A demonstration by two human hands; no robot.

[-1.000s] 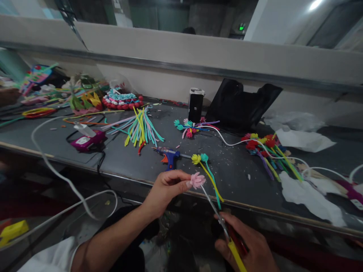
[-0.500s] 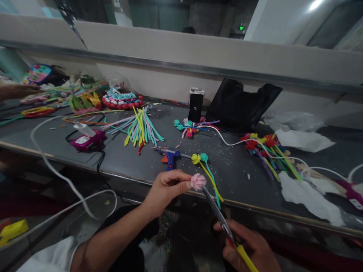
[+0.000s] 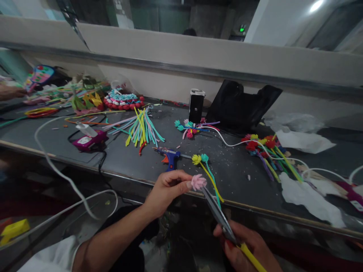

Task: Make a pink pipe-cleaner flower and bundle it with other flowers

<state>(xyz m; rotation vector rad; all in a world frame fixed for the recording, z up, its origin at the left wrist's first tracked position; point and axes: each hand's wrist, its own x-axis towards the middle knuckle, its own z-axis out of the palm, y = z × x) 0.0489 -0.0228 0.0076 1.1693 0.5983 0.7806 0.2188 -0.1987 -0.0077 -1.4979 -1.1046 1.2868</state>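
Observation:
Between the thumb and fingers of my left hand is a pink pipe-cleaner flower, held just over the table's front edge. My right hand grips scissors with yellow and red handles. The blade tips lie right at the flower's lower right petals; I cannot tell whether they touch. Behind the pink flower, a yellow flower and a teal flower lie on the table with their stems toward me. A blue glue gun lies left of them.
Loose pipe cleaners fan out at the left middle. Finished flowers lie in two bunches, one by the phone, another at right. White cables cross the table. Another person's hand is at far left.
The scissor blades show wider now and have turned slightly beside the pink flower. My left hand holds the flower in nearly the same place. The other person's hand has shifted left.

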